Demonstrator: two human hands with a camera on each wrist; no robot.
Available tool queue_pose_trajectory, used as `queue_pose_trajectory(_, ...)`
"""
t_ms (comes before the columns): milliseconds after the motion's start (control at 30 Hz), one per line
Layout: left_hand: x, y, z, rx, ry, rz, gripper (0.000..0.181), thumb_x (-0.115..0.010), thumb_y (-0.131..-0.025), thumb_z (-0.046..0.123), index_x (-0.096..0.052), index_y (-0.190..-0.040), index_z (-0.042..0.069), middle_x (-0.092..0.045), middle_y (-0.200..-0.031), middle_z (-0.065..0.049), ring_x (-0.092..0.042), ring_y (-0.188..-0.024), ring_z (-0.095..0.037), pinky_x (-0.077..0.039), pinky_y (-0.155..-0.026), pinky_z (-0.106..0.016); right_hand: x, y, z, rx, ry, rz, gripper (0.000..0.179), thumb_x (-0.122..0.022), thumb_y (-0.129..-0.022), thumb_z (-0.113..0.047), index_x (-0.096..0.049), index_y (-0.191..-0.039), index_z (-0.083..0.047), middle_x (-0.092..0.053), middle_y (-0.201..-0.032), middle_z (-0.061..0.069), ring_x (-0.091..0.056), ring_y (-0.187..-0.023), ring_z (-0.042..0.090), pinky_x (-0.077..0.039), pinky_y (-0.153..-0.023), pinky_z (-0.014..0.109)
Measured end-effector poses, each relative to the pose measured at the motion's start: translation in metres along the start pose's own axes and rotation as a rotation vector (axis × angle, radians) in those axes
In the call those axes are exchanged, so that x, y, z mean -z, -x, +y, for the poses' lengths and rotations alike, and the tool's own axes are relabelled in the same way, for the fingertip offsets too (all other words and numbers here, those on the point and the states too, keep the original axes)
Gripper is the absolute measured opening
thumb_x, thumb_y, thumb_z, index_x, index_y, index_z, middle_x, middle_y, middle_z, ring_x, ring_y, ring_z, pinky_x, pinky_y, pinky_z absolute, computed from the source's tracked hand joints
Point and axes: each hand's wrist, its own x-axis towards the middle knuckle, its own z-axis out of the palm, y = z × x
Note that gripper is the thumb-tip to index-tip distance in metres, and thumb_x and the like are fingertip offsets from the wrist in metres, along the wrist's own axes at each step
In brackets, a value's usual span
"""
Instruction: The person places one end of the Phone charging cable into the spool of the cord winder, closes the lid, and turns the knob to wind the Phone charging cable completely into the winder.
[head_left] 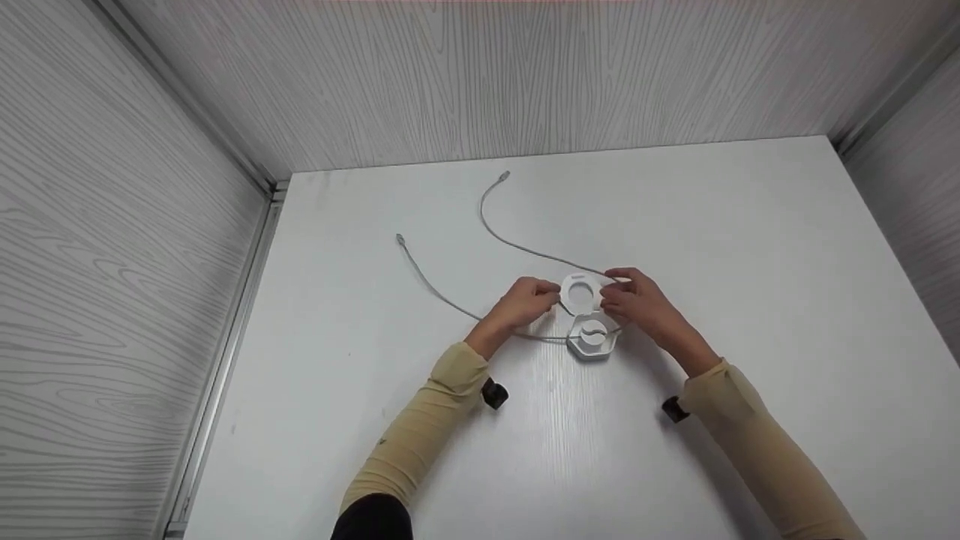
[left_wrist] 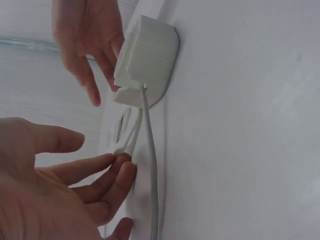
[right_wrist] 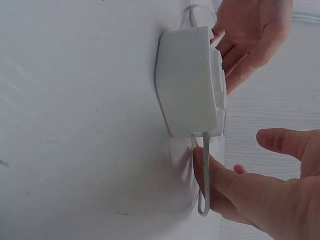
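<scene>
A white hexagonal cable case lies unfolded on the table: its base (head_left: 592, 352) is toward the person, with its lid (head_left: 580, 278) behind it. A grey cable (head_left: 541, 339) enters the base from the left and passes through its round, S-slotted hub (head_left: 592, 332). Fingertips of my left hand (head_left: 526, 301) touch the lid's left edge, thumb apart from them in the left wrist view. My right hand (head_left: 639, 300) has its fingers at the lid's right side, thumb raised. Beside those fingers the cable bends in a loop (right_wrist: 204, 202), partly hidden by the hand in the head view.
Both cable ends lie toward the back left, one plug (head_left: 400, 239) nearer and the other plug (head_left: 504, 176) farther away. Wood-grain panels (head_left: 480, 82) enclose the white table (head_left: 337, 315) at the back and sides. Black wrist devices (head_left: 494, 394) sit beneath both forearms.
</scene>
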Motion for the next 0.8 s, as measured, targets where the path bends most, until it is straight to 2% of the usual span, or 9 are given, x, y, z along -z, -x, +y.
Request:
queue_pose_trajectory(100, -0.003, 0.0, 0.0, -0.002, 0.109, 0.02, 0.041, -0.054, -0.105, 0.012, -0.064, -0.14, -0.005, -0.07, -0.137, -0.022, -0.071, -0.118, -0.036, -0.057, -0.101, -0.038, 0.002, 0.0, 0.001, 0.005, -0.013, 0.01, 0.063, -0.053, -0.109, -0.025, -0.029, -0.163, -0.001, -0.046, -0.155, 0.028, -0.059, -0.137, 0.037, -0.049, -0.118, 0.043)
queue_pose_trajectory(167, -0.005, 0.0, 0.0, -0.01, 0.14, 0.058, 0.039, -0.056, -0.104, 0.01, -0.065, -0.138, -0.005, -0.073, -0.129, -0.022, -0.075, -0.11, -0.035, -0.06, -0.091, -0.033, 0.003, 0.001, 0.001, 0.015, -0.01, 0.017, 0.063, -0.053, -0.109, -0.025, -0.03, -0.163, -0.001, -0.047, -0.154, 0.027, -0.061, -0.135, 0.034, -0.05, -0.117, 0.041)
queue_pose_trajectory(233, -0.007, 0.0, 0.001, -0.018, 0.164, 0.09, 0.038, -0.056, -0.104, 0.009, -0.066, -0.137, -0.004, -0.075, -0.123, -0.022, -0.077, -0.105, -0.035, -0.061, -0.086, -0.034, 0.004, 0.001, 0.001, 0.026, -0.011, 0.021, 0.063, -0.053, -0.109, -0.024, -0.03, -0.163, 0.0, -0.046, -0.154, 0.027, -0.061, -0.134, 0.033, -0.051, -0.115, 0.039)
queue_pose_trajectory(433, -0.01, -0.001, 0.005, -0.087, 0.188, 0.157, 0.034, -0.059, -0.107, 0.012, -0.067, -0.137, 0.0, -0.074, -0.122, -0.017, -0.079, -0.099, -0.03, -0.063, -0.089, -0.042, 0.006, 0.006, -0.003, 0.055, -0.033, 0.011, 0.06, -0.052, -0.111, -0.025, -0.034, -0.162, 0.0, -0.043, -0.157, 0.027, -0.059, -0.137, 0.036, -0.051, -0.115, 0.036)
queue_pose_trajectory(600, -0.012, 0.005, 0.006, -0.151, 0.151, 0.176, 0.03, -0.061, -0.107, 0.014, -0.071, -0.134, 0.004, -0.076, -0.122, -0.014, -0.078, -0.096, -0.026, -0.062, -0.091, -0.044, 0.007, 0.01, -0.003, 0.083, 0.01, 0.016, 0.057, -0.052, -0.112, -0.035, -0.047, -0.157, -0.001, -0.049, -0.158, 0.023, -0.059, -0.139, 0.038, -0.052, -0.114, 0.04)
queue_pose_trajectory(667, -0.013, 0.007, 0.006, -0.171, 0.141, 0.174, 0.029, -0.062, -0.107, 0.016, -0.072, -0.132, 0.005, -0.076, -0.121, -0.012, -0.078, -0.096, -0.024, -0.062, -0.09, -0.043, 0.008, 0.011, -0.001, 0.088, 0.043, 0.031, 0.057, -0.052, -0.111, -0.039, -0.051, -0.154, -0.002, -0.054, -0.154, 0.024, -0.061, -0.135, 0.038, -0.055, -0.109, 0.036)
queue_pose_trajectory(800, -0.014, 0.012, 0.007, -0.19, 0.12, 0.157, 0.027, -0.064, -0.107, 0.021, -0.075, -0.127, 0.007, -0.078, -0.118, -0.01, -0.077, -0.098, -0.024, -0.062, -0.088, -0.035, 0.008, 0.014, 0.002, 0.089, 0.137, 0.081, 0.054, -0.052, -0.111, -0.042, -0.06, -0.147, -0.002, -0.064, -0.137, 0.024, -0.064, -0.116, 0.029, -0.056, -0.09, 0.025)
